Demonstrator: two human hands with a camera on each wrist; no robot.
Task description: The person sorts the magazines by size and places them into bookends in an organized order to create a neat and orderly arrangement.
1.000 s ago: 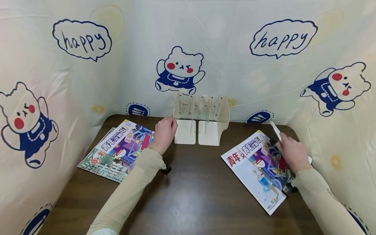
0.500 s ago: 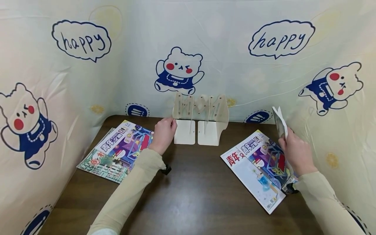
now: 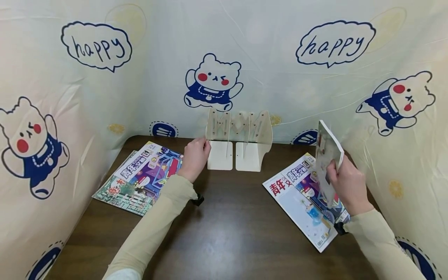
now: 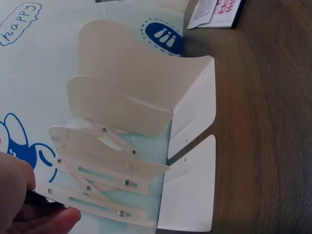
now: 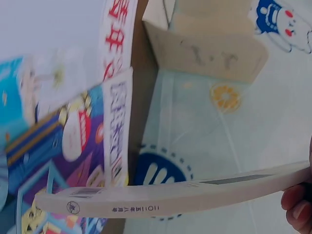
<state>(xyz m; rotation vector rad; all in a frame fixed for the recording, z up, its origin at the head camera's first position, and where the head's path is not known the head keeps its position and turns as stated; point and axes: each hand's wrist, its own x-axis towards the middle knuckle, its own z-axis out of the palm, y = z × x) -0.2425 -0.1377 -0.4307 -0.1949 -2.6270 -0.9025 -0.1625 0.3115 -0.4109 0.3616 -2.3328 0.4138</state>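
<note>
At the back of the table stands a cream folding bookend rack (image 3: 239,130) with dividers and two white base plates. My left hand (image 3: 196,157) pinches its left side panel; the left wrist view shows thumb and fingers on the edge of that panel (image 4: 105,204). Over the right stack, my right hand (image 3: 350,184) grips a magazine (image 3: 327,159) raised on edge, its white spine (image 5: 141,204) turned to the right wrist camera. Below it lie a purple illustrated magazine (image 3: 308,190) and a white one with red lettering (image 3: 297,208).
On the table's left lie overlapping magazines, a purple one (image 3: 150,165) above a green one (image 3: 120,196). The dark wooden table (image 3: 224,233) is enclosed by a pale printed cloth (image 3: 273,58) at the back and both sides.
My right hand has lifted the magazine off the right stack and turned it upright, with its face toward the left. The left hand stays at the rack's left panel.
</note>
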